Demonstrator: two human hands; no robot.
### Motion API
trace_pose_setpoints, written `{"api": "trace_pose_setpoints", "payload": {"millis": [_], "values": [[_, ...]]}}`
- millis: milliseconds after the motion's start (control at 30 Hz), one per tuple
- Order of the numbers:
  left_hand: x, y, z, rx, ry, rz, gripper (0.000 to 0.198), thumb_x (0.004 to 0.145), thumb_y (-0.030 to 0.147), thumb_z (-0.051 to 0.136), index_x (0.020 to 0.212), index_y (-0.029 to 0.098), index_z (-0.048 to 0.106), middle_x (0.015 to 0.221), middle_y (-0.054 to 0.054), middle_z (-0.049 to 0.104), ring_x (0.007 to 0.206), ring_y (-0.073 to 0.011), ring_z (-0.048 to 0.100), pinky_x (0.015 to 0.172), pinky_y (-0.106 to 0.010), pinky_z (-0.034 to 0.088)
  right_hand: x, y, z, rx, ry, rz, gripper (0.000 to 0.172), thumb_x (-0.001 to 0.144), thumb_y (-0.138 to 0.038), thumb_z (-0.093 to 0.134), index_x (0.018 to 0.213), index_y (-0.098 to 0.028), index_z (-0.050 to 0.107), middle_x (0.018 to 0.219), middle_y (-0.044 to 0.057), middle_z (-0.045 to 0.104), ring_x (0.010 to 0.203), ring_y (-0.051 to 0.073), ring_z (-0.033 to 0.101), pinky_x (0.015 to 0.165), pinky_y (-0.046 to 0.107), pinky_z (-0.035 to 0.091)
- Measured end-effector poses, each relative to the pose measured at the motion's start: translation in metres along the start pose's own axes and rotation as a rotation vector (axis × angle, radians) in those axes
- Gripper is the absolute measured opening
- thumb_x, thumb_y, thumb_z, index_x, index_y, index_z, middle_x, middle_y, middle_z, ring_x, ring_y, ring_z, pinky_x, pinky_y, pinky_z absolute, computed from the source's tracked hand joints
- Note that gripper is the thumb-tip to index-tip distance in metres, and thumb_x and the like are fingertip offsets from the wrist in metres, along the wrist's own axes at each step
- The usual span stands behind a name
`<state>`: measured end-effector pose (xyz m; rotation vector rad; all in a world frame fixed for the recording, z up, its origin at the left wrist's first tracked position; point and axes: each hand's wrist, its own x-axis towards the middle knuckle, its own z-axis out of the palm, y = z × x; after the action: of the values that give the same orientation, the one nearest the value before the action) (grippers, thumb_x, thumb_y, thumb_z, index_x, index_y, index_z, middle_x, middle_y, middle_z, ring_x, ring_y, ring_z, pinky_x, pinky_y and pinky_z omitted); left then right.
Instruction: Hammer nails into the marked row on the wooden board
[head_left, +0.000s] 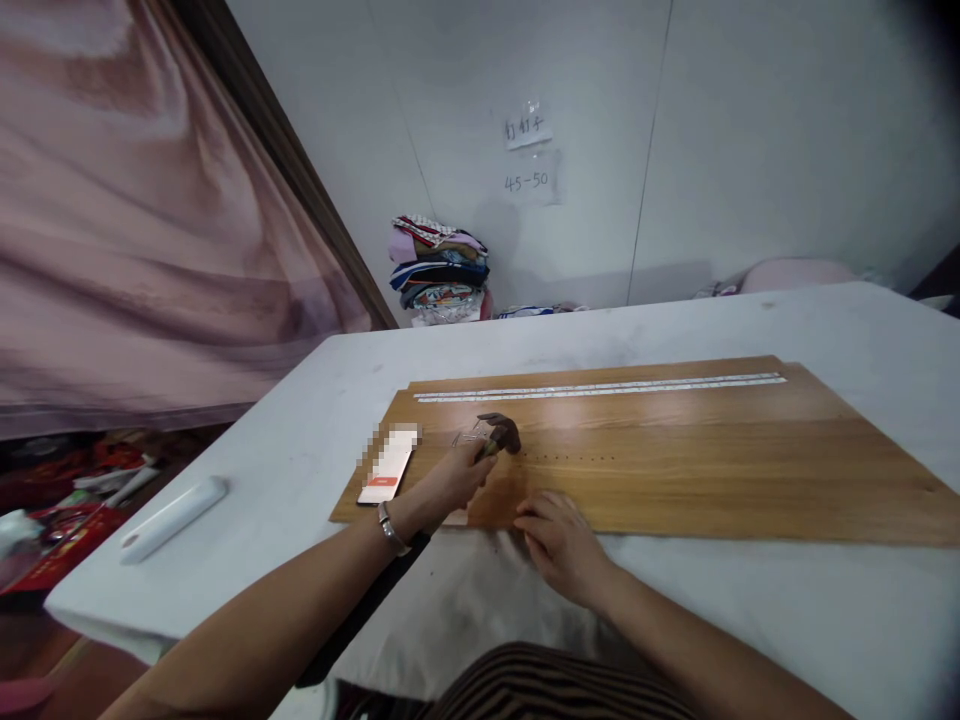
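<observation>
My left hand (459, 476) is wrapped round the handle of a claw hammer (504, 432), whose dark head is just above or against a wooden board (720, 440); I cannot tell if it touches. Beside the head lie several loose nails (469, 434), partly covered by the hammer and hand. A row of small dark nail heads (570, 457) runs rightward from the hammer. At the board's front edge rests my right hand (564, 545), palm down, holding nothing, its fingers loosely bent and thumb apart.
A phone (388, 465) lies on the board's left end. Two white measuring strips (600, 388) run along the back. The white-covered table (300, 420) also bears a white oblong object (174, 518). Folded clothes (441, 268) are stacked behind; a pink curtain (165, 200) hangs left.
</observation>
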<state>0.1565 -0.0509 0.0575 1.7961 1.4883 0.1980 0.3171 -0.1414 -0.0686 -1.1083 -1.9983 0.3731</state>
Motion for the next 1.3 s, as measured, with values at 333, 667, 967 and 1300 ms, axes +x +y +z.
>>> {"api": "trace_pose_setpoints", "payload": {"millis": [333, 667, 967, 1300], "values": [[0.003, -0.009, 0.002, -0.032, -0.029, 0.008, 0.014, 0.084, 0.033, 0.044, 0.085, 0.02, 0.047, 0.064, 0.004, 0.048, 0.046, -0.0094, 0.045, 0.037, -0.02, 0.037, 0.001, -0.001, 0.001, 0.014, 0.025, -0.009, 0.028, 0.083, -0.004, 0.052, 0.1, -0.02, 0.068, 0.103, 0.008, 0.067, 0.097, 0.023, 0.056, 0.084, 0.04, 0.045], [0.003, -0.011, 0.001, -0.022, -0.015, 0.001, 0.015, 0.085, 0.034, 0.043, 0.089, 0.02, 0.048, 0.066, 0.003, 0.049, 0.047, -0.0091, 0.046, 0.036, -0.018, 0.037, -0.001, 0.0, 0.002, 0.005, 0.029, -0.008, 0.026, 0.085, -0.005, 0.052, 0.1, -0.02, 0.068, 0.103, 0.008, 0.067, 0.098, 0.023, 0.056, 0.086, 0.04, 0.045], [0.003, -0.008, 0.001, -0.009, -0.005, 0.004, 0.012, 0.085, 0.031, 0.042, 0.083, 0.02, 0.045, 0.063, 0.004, 0.049, 0.043, -0.0085, 0.045, 0.035, -0.019, 0.036, -0.001, 0.002, 0.001, 0.002, -0.009, 0.001, 0.027, 0.083, -0.005, 0.055, 0.1, -0.021, 0.068, 0.104, 0.008, 0.066, 0.099, 0.023, 0.057, 0.086, 0.039, 0.045], [0.0, -0.001, -0.003, -0.004, -0.001, -0.002, 0.017, 0.086, 0.034, 0.042, 0.091, 0.019, 0.048, 0.067, 0.003, 0.049, 0.047, -0.0078, 0.046, 0.037, -0.017, 0.038, -0.001, 0.002, 0.002, 0.003, 0.014, -0.01, 0.027, 0.084, -0.005, 0.052, 0.1, -0.021, 0.068, 0.104, 0.008, 0.067, 0.098, 0.023, 0.057, 0.085, 0.041, 0.046]]}}
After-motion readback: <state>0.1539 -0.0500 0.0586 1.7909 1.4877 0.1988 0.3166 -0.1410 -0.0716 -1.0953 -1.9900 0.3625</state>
